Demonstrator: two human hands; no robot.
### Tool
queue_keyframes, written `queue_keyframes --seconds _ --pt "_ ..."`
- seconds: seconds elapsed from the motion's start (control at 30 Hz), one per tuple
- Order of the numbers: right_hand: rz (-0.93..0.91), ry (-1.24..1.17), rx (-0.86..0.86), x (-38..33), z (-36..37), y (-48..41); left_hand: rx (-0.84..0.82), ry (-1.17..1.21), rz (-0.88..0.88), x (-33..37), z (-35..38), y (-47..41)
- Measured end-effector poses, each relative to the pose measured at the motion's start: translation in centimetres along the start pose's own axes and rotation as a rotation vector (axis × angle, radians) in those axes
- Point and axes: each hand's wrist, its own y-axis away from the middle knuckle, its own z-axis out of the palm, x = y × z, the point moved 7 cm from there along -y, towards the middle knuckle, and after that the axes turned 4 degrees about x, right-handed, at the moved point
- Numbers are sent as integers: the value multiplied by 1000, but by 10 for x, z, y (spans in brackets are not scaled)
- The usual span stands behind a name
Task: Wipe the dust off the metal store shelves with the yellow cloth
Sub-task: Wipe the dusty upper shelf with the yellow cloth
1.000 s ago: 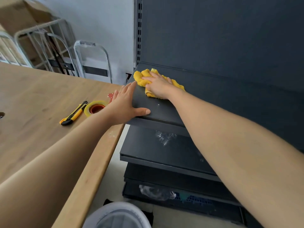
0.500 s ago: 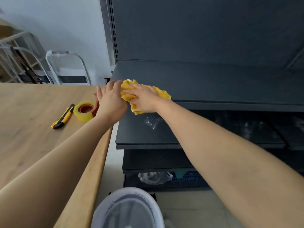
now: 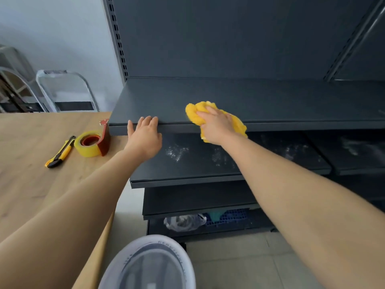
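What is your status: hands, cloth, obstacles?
Right hand holds yellow cloth at top shelf front edge. Left hand rests open on that edge. No obstacle seen.

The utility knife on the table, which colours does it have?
The utility knife is yellow and black; head view.

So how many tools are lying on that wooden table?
2: a yellow utility knife and, just right of it, a tape dispenser close to the top shelf's left end. The left arm and the frame edge may hide others.
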Motion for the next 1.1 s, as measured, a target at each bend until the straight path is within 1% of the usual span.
queue_keyframes --seconds 0.13,0.2,0.3,0.47,0.6,0.73,0.83,0.9,0.93,1.0,1.07,1.1 --pt "-183 -22 -37 -34 5 -4 49 32 -18 19 3 -3" --pt "-228 -23 -29 -25 5 -2 70 52 -11 35 6 -6" --pt "-237 -1 12 15 2 4 73 86 30 70 14 -15" --pt "-173 12 40 107 -7 18 -1 7 58 126 47 -24" --pt "-107 24 76 165 -15 32 17 -78 37 149 57 -21" --pt "22 28 171 198 -24 53 78 -69 79 169 54 -5" --pt "100 -15 230 196 -27 74 103 -19 140 179 56 13" --pt "104 -109 229 185 -21 88 93 28 171 182 61 25" --pt "107 -212 212 179 -14 95 76 57 178 181 66 31" --pt "171 -558 136 169 5 108 23 118 167 177 77 44" --pt "305 -903 24 159 28 121 -39 151 154 171 90 57" --pt "381 -1011 -28 156 40 125 -63 160 147 167 96 62"
